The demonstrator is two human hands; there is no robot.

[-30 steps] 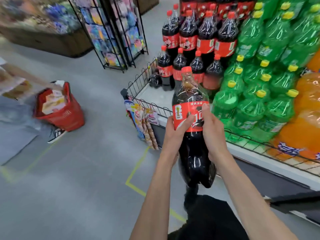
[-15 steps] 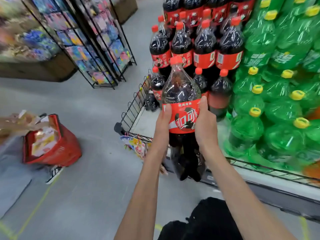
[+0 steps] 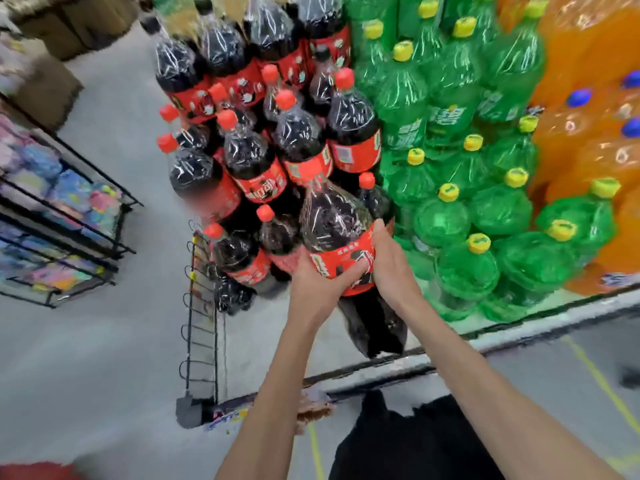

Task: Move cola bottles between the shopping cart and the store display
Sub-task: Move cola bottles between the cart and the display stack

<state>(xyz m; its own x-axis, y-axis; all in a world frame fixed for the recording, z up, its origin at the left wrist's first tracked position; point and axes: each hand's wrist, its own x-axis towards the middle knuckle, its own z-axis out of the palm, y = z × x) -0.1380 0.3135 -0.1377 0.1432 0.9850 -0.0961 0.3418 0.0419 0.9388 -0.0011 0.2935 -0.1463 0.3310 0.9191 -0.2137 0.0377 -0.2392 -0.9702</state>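
I hold a large cola bottle [image 3: 334, 220] with a red label in both hands, over the front of the store display. My left hand [image 3: 313, 284] grips the label from the left, thumb across the front. My right hand [image 3: 394, 263] clasps the label's right side. The bottle's base hangs just above the white display platform [image 3: 485, 325]. Behind it stands a stack of cola bottles [image 3: 249, 157] with red caps, in stepped rows. No shopping cart is in view.
Green soda bottles [image 3: 460, 209] with yellow caps fill the display to the right, orange ones [image 3: 588, 133] beyond them. A black wire rail [image 3: 199, 306] edges the display's left end. A black wire rack of colourful goods [image 3: 59, 216] stands on the left over grey floor.
I have stepped closer to the display. The bottle has moved forward and to the right, in over the platform and up against the cola stack. The red basket has slid out of view.
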